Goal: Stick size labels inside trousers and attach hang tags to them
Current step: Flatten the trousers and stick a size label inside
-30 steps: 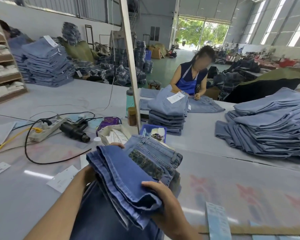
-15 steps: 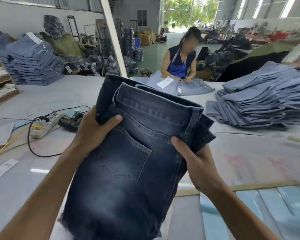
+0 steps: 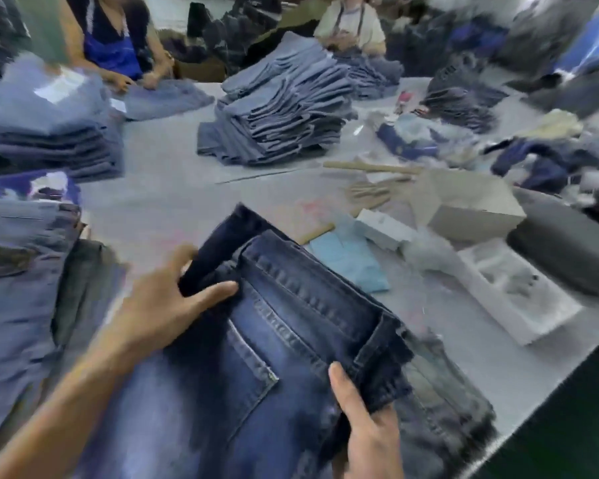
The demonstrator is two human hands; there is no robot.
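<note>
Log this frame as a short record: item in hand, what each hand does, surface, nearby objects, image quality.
item: dark blue jeans, back pocket up
left hand: grips the waistband's left corner
right hand: grips the waistband's right corner
surface: grey table
nearby: stack of lighter folded jeans, light blue paper, white tray
labels or hang tags on the held jeans: none visible
image: motion-blurred

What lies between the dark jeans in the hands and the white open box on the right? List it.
In the head view, between the dark jeans and the white open box lie a light blue sheet and a small white packet on the table.
</note>
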